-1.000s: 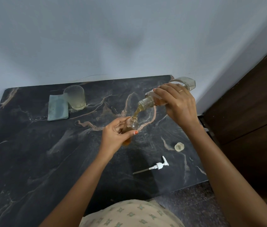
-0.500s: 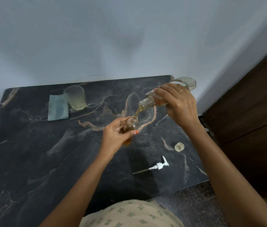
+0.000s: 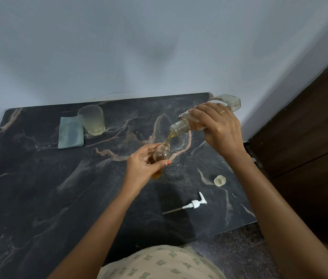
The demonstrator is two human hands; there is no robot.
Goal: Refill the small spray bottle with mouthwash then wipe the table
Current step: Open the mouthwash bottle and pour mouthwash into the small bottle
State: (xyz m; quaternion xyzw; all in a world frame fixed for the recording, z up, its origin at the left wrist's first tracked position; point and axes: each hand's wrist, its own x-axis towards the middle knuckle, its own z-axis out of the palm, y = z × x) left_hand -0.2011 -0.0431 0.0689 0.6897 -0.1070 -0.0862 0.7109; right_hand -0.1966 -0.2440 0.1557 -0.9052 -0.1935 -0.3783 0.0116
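Note:
My left hand (image 3: pixel 142 168) grips the small clear spray bottle (image 3: pixel 162 154), upright on the dark marble table (image 3: pixel 38 188) with amber liquid in its lower part. My right hand (image 3: pixel 217 129) holds the large clear mouthwash bottle (image 3: pixel 227 102) tilted neck-down to the left. An amber stream runs from its mouth into the small bottle's open neck. The white spray pump (image 3: pixel 192 204) with its dip tube lies on the table to the front right. The mouthwash cap (image 3: pixel 219 180) rests near the right edge. A blue-grey cloth (image 3: pixel 69 132) lies folded at the back left.
A frosted glass tumbler (image 3: pixel 91 119) stands beside the cloth at the back left. A pale wall runs behind the table, and a dark wooden door (image 3: pixel 310 148) stands to the right. The table's front edge is near my body.
Pouring goes on; both hands and both bottles stay almost where they were.

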